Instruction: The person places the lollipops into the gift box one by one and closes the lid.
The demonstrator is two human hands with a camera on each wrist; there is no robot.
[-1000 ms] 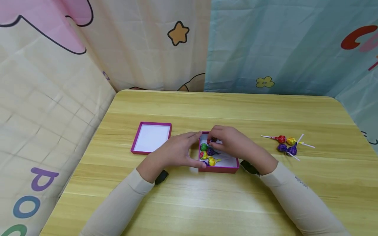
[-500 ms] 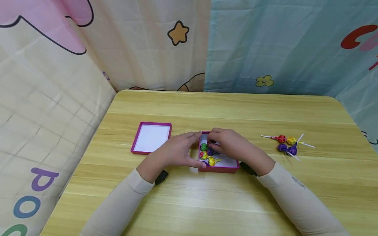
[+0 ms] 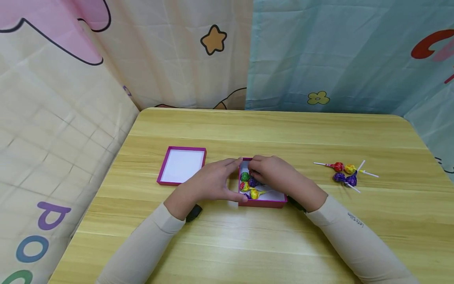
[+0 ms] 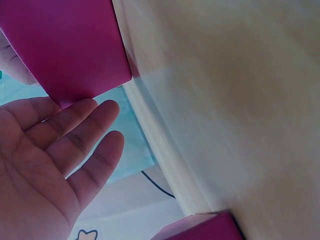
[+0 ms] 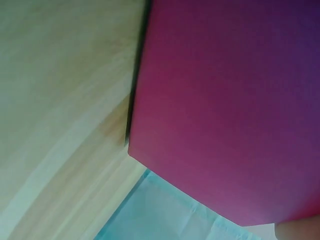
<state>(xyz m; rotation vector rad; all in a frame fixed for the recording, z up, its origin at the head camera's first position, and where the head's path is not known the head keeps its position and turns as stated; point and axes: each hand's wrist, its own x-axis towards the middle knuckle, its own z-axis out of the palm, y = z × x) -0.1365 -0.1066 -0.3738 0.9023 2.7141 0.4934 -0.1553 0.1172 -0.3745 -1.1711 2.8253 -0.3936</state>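
A magenta box (image 3: pixel 262 204) with a white inside stands mid-table, holding several wrapped lollipops along its left part, among them a green lollipop (image 3: pixel 245 176) and a yellow lollipop (image 3: pixel 254 193). My left hand (image 3: pixel 211 182) grips the box's left side, thumb at the near corner and forefinger at the far one; in the left wrist view its other fingers are spread loosely by the magenta wall (image 4: pixel 75 45). Reaching inside, my right hand (image 3: pixel 276 171) pinches a red lollipop (image 3: pixel 250 172), mostly hidden under the fingertips. The box's outer side (image 5: pixel 225 110) fills much of the right wrist view.
The box's lid (image 3: pixel 182 165) lies upturned to the left, close to my left hand. To the right, red, yellow and purple lollipops (image 3: pixel 351 180) lie in a loose cluster on the wooden table (image 3: pixel 227 244). Printed curtains (image 3: pixel 283 59) hang behind the far edge.
My right hand has lowered slightly toward the near left within the box, its fingers now covering more of the red lollipop. The left hand and the box have stayed in place.
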